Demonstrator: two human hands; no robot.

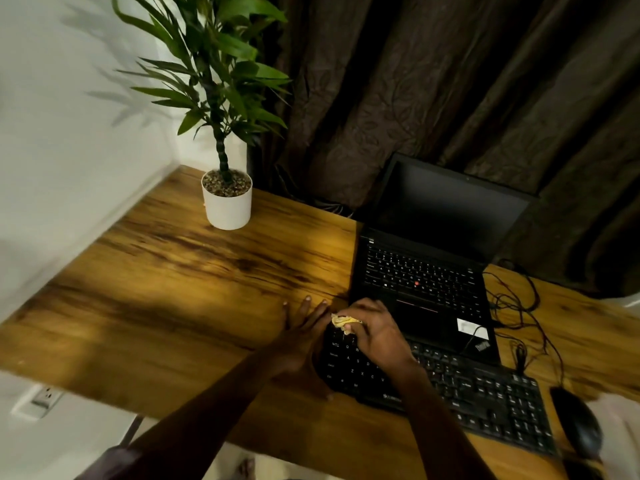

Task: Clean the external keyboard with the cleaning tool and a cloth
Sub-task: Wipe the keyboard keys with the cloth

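Observation:
A black external keyboard (478, 393) lies slanted on the wooden desk (173, 289), in front of the laptop. My right hand (374, 332) grips a crumpled yellow cloth (344, 322) and presses it on the keyboard's top left corner. My left hand (301, 336) lies flat with straight fingers against the keyboard's left end, thumb at its near corner. No separate cleaning tool shows in the view.
An open black laptop (426, 271) with a dark screen stands behind the keyboard. A black mouse (576, 422) and tangled cables (519, 306) lie at the right. A potted plant (227, 199) stands at the back left, dark curtains behind.

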